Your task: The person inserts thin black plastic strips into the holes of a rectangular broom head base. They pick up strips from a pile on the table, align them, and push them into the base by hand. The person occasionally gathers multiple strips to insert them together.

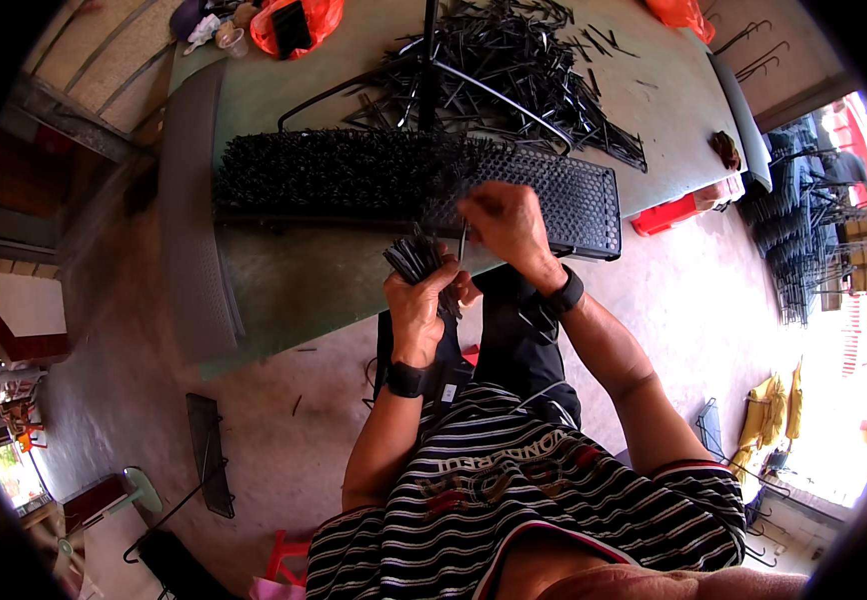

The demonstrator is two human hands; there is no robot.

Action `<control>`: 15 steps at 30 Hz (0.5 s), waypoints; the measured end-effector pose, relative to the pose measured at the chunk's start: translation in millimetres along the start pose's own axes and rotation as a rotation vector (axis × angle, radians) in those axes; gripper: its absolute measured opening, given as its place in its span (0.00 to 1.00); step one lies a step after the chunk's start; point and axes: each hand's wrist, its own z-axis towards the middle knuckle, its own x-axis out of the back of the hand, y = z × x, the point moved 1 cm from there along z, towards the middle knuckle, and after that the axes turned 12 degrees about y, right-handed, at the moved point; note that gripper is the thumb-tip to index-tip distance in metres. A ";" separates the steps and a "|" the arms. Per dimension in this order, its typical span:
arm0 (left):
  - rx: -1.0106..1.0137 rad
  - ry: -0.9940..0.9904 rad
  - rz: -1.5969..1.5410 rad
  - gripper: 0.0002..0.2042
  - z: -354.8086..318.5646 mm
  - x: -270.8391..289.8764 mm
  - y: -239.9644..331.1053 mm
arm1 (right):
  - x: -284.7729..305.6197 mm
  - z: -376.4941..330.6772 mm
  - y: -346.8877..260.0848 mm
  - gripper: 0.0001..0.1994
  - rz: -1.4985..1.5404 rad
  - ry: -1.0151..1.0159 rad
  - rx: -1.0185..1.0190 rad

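Two hands at centre frame: left hand, right hand. Two black wristbands, one per wrist. One bundle of black sticks in the left, a single stick pinched in the right. One long black perforated panel across the middle. One loose pile of sticks up top, too many to count. Two orange bags along the upper edge.

Green table on bare concrete floor — daylight at right.
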 end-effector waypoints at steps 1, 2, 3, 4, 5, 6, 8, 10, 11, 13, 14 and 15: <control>0.000 0.008 -0.001 0.13 0.4 0.5 -0.6 | -0.8 0.9 -2.9 0.07 0.107 0.083 -0.075; 0.000 0.016 -0.002 0.13 1.1 1.3 -1.4 | 0.3 0.5 -10.0 0.09 0.077 0.142 0.013; -0.005 0.021 -0.003 0.12 2.6 2.9 -2.5 | -2.5 0.5 -11.8 0.10 0.071 0.191 0.099; -0.010 0.026 -0.004 0.12 5.0 5.5 -4.2 | -6.1 0.8 -13.6 0.11 0.065 0.240 0.186; -0.015 0.031 -0.006 0.12 6.8 7.5 -5.3 | -8.2 1.2 -14.6 0.12 0.059 0.288 0.272; -0.021 0.034 0.011 0.11 7.7 8.9 -5.5 | -10.4 1.7 -12.6 0.13 0.059 0.283 0.298; -0.034 0.041 0.045 0.10 8.9 11.0 -5.2 | -16.0 3.2 -4.1 0.14 0.059 0.271 0.349; -0.044 0.040 0.041 0.09 5.2 9.3 -1.0 | -23.3 4.5 7.0 0.15 0.031 0.273 0.355; -0.049 0.038 0.039 0.08 3.9 8.8 0.5 | -25.4 4.6 10.1 0.15 0.016 0.275 0.358; -0.047 0.059 0.037 0.07 4.6 11.3 0.1 | -25.9 3.6 8.6 0.14 -0.022 0.246 0.396; -0.045 0.069 0.036 0.06 5.2 12.6 -0.3 | -26.2 3.3 8.0 0.13 -0.042 0.233 0.414; -0.045 0.074 0.033 0.06 5.9 13.5 -0.8 | -26.9 3.2 9.7 0.13 -0.053 0.240 0.435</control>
